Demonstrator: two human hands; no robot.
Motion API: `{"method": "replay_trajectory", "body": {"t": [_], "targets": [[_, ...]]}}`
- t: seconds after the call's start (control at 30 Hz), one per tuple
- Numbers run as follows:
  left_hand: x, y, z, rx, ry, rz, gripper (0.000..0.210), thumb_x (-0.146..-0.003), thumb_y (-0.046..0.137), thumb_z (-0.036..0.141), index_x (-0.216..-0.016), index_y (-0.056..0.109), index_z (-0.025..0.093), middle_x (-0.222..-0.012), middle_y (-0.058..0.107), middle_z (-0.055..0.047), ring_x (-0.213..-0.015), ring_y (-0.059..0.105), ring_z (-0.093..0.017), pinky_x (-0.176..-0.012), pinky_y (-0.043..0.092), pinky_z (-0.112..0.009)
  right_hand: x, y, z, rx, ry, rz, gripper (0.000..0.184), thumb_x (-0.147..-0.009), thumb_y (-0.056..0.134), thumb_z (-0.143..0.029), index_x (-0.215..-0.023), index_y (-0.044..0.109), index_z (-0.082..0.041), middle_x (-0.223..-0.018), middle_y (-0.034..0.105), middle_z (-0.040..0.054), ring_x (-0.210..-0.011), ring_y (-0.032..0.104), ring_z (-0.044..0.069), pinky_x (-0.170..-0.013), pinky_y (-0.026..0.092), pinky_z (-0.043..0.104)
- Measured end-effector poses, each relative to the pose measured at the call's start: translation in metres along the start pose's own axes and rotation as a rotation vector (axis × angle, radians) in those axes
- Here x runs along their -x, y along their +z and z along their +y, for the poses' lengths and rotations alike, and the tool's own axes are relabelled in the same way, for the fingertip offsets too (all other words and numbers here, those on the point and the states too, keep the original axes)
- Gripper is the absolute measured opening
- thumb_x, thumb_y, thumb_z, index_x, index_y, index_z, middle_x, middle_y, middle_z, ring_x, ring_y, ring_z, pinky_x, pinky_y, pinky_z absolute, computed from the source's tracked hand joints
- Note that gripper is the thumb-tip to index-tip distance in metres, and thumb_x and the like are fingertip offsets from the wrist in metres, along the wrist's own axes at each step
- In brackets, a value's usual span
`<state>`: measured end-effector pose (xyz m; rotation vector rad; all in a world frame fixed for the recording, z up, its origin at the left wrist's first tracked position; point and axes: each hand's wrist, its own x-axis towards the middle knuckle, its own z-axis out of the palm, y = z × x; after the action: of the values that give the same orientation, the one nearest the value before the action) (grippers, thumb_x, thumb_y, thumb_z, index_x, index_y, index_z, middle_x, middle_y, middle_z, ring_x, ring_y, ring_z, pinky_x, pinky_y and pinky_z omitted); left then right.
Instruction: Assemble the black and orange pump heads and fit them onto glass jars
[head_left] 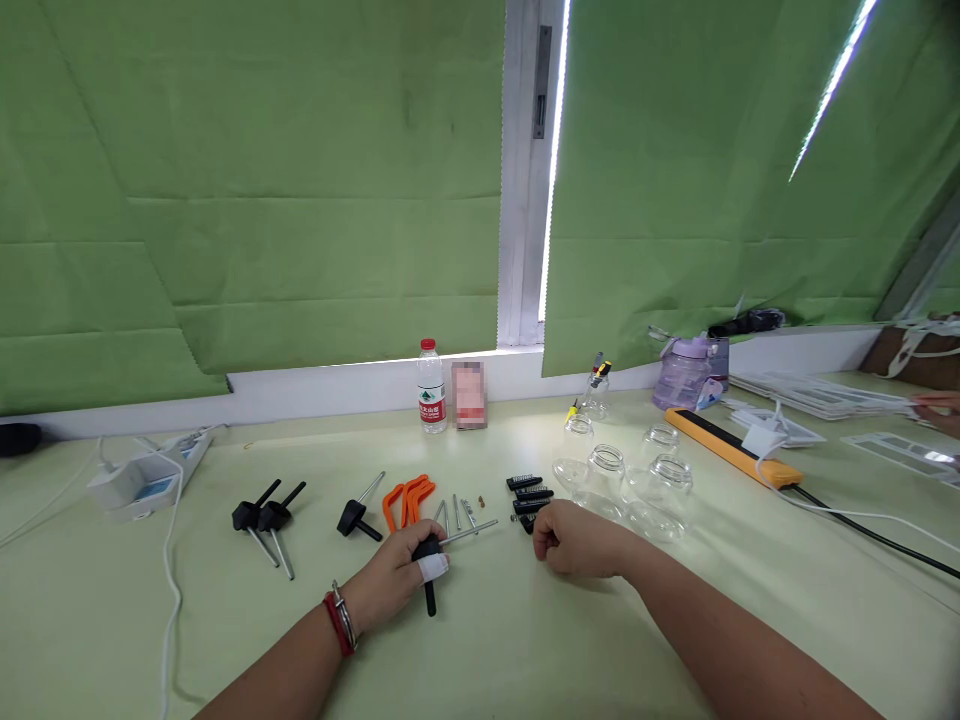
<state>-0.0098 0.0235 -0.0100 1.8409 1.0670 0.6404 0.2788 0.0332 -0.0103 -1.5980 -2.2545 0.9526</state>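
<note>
My left hand (409,566), with white tape round a finger, is closed on a black part with a metal rod (471,532) pointing right and a black handle (430,598) pointing down. My right hand (576,541) has its fingers curled at the near end of a row of black parts with springs (531,503). Whatever its fingertips hold, if anything, is hidden. Beyond my left hand lie orange bent pieces (409,501). Several metal pins (456,512) and small brass-coloured bits (481,502) lie between the hands. Another black part with a rod (352,518) rests farther left.
Two more black rod parts (274,515) lie left, near a power strip (150,475) and white cable (172,580). Clear jars (664,497) stand right, before an orange power strip (731,446) and purple jug (681,372). A water bottle (431,388) stands at the back. Another person's hand (939,410) shows far right.
</note>
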Motion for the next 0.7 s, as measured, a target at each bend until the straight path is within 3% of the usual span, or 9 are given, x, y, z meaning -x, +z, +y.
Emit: {"method": "replay_trajectory", "body": {"t": [0.2,0.7], "targets": [[0.002,0.000,0.003,-0.023,-0.003,-0.010,0.017,-0.080,0.054,0.033,-0.089,0.053,0.019,-0.076,0.042,-0.001,-0.069,0.039,-0.015,-0.063,0.033,-0.026,-0.007,0.002,0.005,-0.035,0.026,0.126,0.022,-0.055,0.050,-0.007,-0.067,0.065,-0.017,-0.071,0.065,0.0033,-0.059,0.053,0.013,-0.048,0.033,0.020],[0.001,0.001,0.002,-0.091,-0.014,-0.006,0.020,-0.079,0.053,0.034,-0.092,0.053,0.018,-0.077,0.044,-0.001,-0.071,0.040,-0.015,-0.064,0.035,-0.025,-0.012,0.003,0.003,-0.106,0.004,0.217,0.022,-0.062,0.053,-0.011,-0.077,0.068,-0.017,-0.072,0.063,0.0021,-0.061,0.053,0.012,-0.052,0.038,0.019]]}}
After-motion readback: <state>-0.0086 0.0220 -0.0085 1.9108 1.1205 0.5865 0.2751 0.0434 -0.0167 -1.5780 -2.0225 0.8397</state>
